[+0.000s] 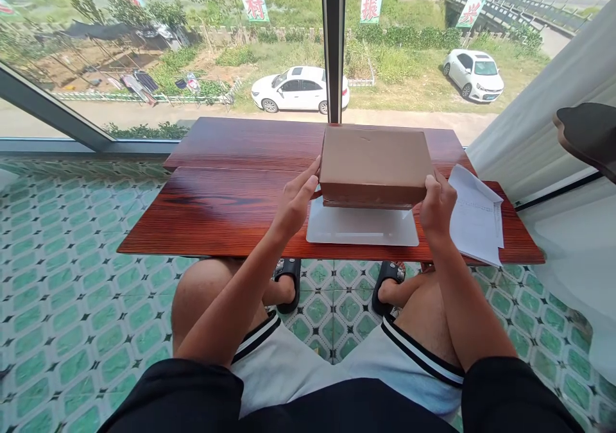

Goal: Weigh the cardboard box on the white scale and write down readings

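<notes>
You are holding the brown box [375,157] up over the far part of the silver slab [360,228], which might be a closed laptop; it is hard to know from here if the two touch. Your left hand [294,203] is on the box's left side, its fingers reaching along the wall. Your right hand [437,203] has the near right corner, with the thumb on the edge and the fingers bent around the side. The fingers are curled only a little, and some are hidden, so how they press underneath does not show. To hold it well, push the same amount from both sides and stay level. A thin line low on the front may mean a lid, so squeeze softly. If you tip it, a corner could scrape the slab. The table [216,208] is shiny, dark red wood, with white papers [474,218] right of the slab. Past the slab stands a dark window post [333,48], with white cars [293,90] outside. A pale curtain [543,99] hangs far right of the slab, and green tiles cover the floor [72,279] below it.
</notes>
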A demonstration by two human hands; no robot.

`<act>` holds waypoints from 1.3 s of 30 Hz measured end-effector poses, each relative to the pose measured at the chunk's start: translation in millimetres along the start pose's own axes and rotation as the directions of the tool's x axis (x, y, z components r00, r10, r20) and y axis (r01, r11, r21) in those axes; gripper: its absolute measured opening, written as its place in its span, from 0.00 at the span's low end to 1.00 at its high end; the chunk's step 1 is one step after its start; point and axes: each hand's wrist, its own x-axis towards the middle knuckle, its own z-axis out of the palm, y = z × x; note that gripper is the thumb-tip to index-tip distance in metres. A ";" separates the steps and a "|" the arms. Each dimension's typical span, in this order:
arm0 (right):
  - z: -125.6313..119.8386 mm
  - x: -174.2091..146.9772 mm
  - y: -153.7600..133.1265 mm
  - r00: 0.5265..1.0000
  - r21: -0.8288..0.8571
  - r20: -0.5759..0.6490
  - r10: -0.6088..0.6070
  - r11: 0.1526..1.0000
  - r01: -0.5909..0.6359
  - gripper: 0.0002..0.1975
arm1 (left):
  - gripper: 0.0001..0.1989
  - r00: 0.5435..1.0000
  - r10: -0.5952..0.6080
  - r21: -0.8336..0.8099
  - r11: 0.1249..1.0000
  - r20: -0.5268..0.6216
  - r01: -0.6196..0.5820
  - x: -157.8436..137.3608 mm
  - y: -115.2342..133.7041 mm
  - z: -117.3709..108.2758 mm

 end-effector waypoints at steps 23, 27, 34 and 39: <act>-5.4 -8.0 12.9 1.000 -0.085 0.008 -0.009 0.996 0.009 0.14 | 0.31 0.998 -0.057 0.064 0.996 -0.024 0.059 -5.8 -9.6 8.1; -5.8 -8.9 10.4 1.000 -0.096 0.013 -0.023 0.995 0.024 0.14 | 0.31 0.998 -0.063 0.062 0.996 -0.028 0.065 -6.3 -11.3 7.5; -14.3 -4.3 11.3 0.999 -0.172 0.046 -0.013 0.985 0.021 0.17 | 0.32 0.998 -0.060 0.007 0.998 0.023 0.060 -5.2 -14.2 4.8; -27.2 4.8 8.6 0.979 -0.220 -0.137 -0.149 0.968 0.116 0.22 | 0.27 0.996 0.040 0.078 0.996 -0.083 -0.034 -4.5 -4.7 -3.8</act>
